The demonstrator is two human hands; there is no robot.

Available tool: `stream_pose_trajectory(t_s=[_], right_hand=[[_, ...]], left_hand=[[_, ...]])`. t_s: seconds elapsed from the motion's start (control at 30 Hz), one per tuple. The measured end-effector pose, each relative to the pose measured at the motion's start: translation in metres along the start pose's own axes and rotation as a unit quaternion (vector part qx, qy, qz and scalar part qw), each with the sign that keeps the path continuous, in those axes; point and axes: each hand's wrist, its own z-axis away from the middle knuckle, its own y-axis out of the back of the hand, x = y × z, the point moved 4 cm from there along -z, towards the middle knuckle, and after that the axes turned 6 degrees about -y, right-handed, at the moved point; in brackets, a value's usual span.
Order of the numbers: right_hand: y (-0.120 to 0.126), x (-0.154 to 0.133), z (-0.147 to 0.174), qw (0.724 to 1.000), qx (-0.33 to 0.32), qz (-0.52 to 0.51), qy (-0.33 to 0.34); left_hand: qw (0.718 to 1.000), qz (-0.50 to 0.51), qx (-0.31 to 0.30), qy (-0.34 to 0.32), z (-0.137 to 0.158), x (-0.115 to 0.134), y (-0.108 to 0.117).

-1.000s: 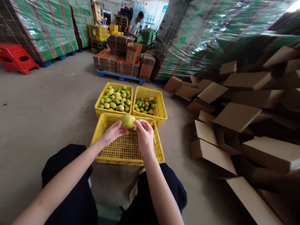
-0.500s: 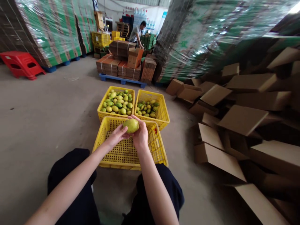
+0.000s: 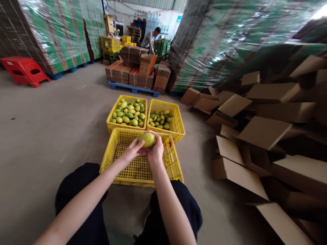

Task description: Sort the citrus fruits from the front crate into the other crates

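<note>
Fruit (image 3: 148, 140), plump, oval and yellow-green with a soft sheen on its skin, sits cradled above the near yellow crate (image 3: 109, 153), a few steps from where I stand. The left hand (image 3: 133, 149) grips it with the thumb against its left end and the fingers tucked beneath; the right hand (image 3: 156, 148) curls its fingers around the far side and right end. A second ago it was pinched at the fingertips, hands farther apart; now they have drawn together, and it nests deeper in the right one. Beyond, the left crate (image 3: 112, 126), heaped with similar fruit, remains beside the less-filled right crate (image 3: 179, 120).
</note>
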Motion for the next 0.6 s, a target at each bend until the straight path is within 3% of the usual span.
stream_pose_trajectory(t_s=[0.6], right_hand=[[0.0059, -0.0058, -0.0012, 0.999, 0.018, -0.033, -0.001]], left_hand=[[1.000, 0.010, -0.002, -0.008, -0.0063, -0.0091, -0.0101]])
